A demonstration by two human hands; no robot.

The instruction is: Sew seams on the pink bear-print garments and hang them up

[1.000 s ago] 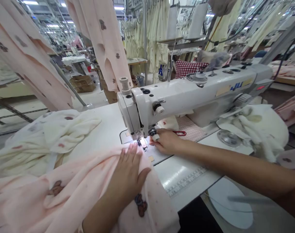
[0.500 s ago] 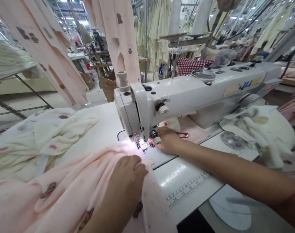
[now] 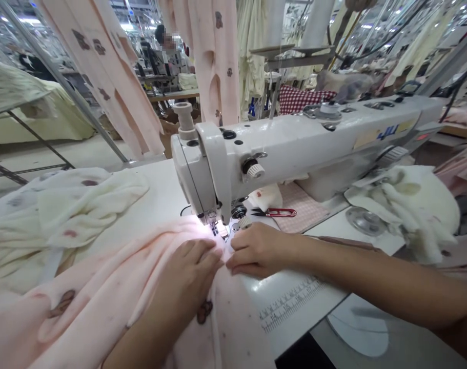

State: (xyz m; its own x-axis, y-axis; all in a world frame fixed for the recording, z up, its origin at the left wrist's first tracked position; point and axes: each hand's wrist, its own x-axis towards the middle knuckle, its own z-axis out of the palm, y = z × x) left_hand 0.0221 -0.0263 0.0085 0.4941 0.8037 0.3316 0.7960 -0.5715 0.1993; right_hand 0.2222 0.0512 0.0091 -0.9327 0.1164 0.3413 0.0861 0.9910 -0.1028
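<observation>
Pressing left hand (image 3: 185, 274) on pink fabric (image 3: 110, 287), curling right hand (image 3: 258, 251) at its edge, unclear whether pinching with either, just before sewing machine (image 3: 295, 141)

"What's little and red?"
"Thread snips (image 3: 285, 212)! Their handle is over a pink checked cloth (image 3: 310, 206)."
"What hangs up?"
"Pink cloth with small dark prints (image 3: 223, 56)."
"What's tall and white?"
"Two thread cones (image 3: 273, 23), each on a plate (image 3: 270, 50)."
"Anything on the left?"
"Crumpled cream cloth (image 3: 97, 207) with spots, in a heap."
</observation>
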